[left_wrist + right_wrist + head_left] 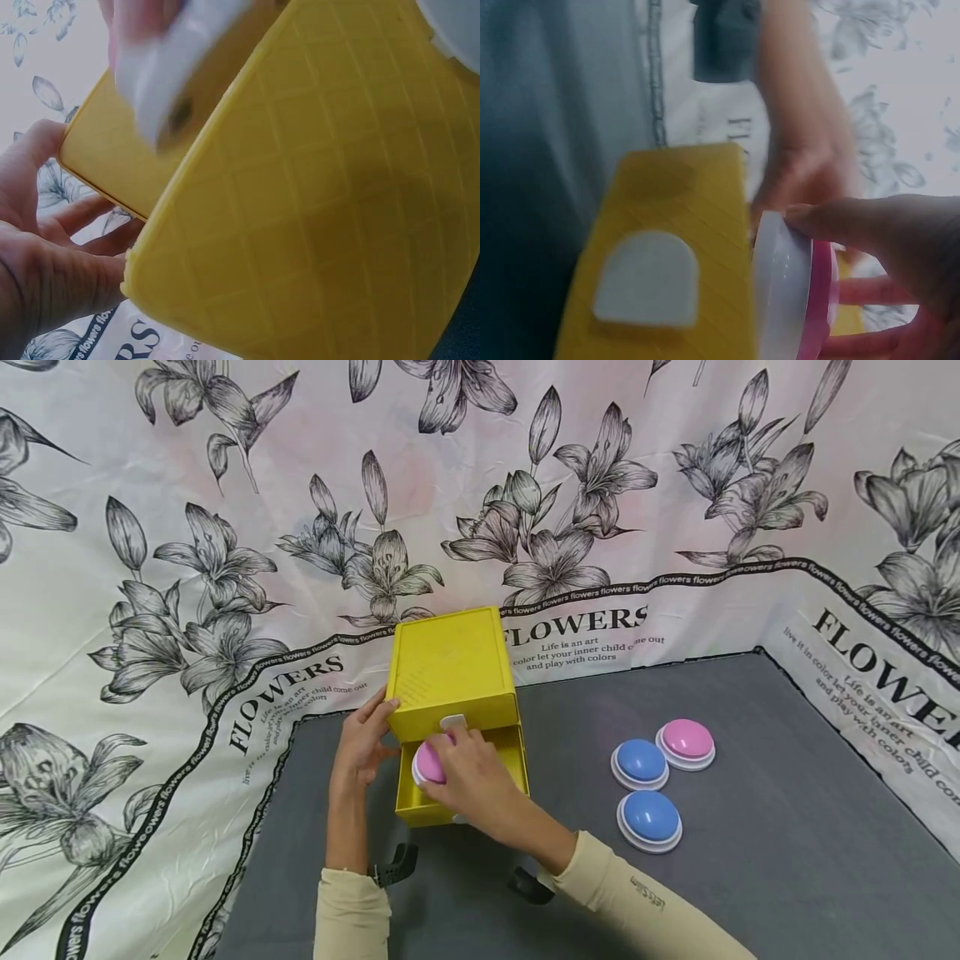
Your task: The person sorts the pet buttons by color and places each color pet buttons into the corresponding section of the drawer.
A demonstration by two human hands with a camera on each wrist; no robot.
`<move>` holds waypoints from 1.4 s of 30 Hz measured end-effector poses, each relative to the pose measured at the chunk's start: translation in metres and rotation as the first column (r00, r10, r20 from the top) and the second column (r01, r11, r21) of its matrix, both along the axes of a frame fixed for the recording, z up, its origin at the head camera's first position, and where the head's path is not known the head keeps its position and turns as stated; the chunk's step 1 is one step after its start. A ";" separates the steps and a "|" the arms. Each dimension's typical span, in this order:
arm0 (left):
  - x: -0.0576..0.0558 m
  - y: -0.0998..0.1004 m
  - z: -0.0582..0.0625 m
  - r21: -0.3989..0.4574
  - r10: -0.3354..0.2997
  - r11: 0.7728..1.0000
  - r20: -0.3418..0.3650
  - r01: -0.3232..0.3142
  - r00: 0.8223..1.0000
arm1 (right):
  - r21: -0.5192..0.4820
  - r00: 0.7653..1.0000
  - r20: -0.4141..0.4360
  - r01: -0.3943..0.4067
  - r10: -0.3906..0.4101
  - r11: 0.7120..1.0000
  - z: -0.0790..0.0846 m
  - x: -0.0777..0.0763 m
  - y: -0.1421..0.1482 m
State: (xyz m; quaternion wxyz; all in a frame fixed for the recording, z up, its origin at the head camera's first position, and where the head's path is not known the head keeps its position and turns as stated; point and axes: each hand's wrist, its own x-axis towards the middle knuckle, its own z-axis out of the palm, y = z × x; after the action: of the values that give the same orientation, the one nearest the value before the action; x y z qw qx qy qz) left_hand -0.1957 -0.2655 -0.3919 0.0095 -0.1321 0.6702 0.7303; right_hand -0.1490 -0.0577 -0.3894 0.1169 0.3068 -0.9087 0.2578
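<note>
A small yellow two-drawer box [453, 664] stands on the grey table with its lower drawer [513, 760] pulled out. Over the drawer's left part, my right hand [476, 777] grips a domed pink push button [430, 763] by its sides. The button's white base [780, 281] is tilted on edge close to the drawer front in the right wrist view, with thumb on the rim and fingers on the pink side. My left hand [365, 739] rests against the box's left side, fingertips at its upper edge and the thumb [75, 289] by the drawer's side.
Right of the box, two blue push buttons [651, 816] and another pink one [687, 739] lie on the table [555, 718]. Flower-printed cloth [390, 427] hangs behind and along both sides. Black straps [397, 864] sit at both wrists.
</note>
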 end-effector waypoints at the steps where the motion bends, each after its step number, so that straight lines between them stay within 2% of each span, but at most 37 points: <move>1: 0.000 0.000 0.000 -0.001 -0.002 1.000 -0.002 0.002 1.000 | 0.009 1.000 -0.011 0.005 -0.005 1.000 -0.002 0.000 -0.004; 5: -0.001 -0.001 0.000 0.007 -0.009 1.000 -0.021 0.009 1.000 | 0.037 1.000 -0.001 0.030 -0.030 0.999 -0.011 -0.002 -0.018; 14: -0.002 0.004 0.002 0.037 -0.011 0.999 -0.025 0.012 1.000 | 0.133 0.991 0.124 0.035 -0.051 0.990 -0.021 -0.017 -0.035; 24: -0.002 0.002 0.004 0.038 -0.015 0.999 -0.037 0.017 0.999 | 0.173 0.980 0.196 0.000 -0.035 0.985 -0.016 -0.018 -0.037; 34: -0.001 0.000 0.001 0.046 0.000 0.999 -0.030 0.001 1.000 | 0.114 0.953 0.302 -0.064 0.026 0.991 -0.014 -0.016 -0.026; 37: -0.001 -0.001 0.000 0.052 0.004 0.999 -0.020 -0.003 1.000 | 0.046 0.950 0.306 -0.073 0.055 0.996 -0.008 -0.013 -0.016; 42: -0.001 -0.004 -0.001 0.055 0.001 0.998 -0.009 0.000 1.000 | -0.091 0.948 0.309 -0.044 0.070 0.995 0.006 -0.011 0.007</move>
State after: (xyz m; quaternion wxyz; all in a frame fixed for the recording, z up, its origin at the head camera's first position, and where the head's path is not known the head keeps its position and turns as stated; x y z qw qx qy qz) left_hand -0.1962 -0.2692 -0.3933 0.0099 -0.1288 0.6499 0.7490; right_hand -0.1596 -0.0503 -0.3830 -0.0231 0.2834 -0.8950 0.3438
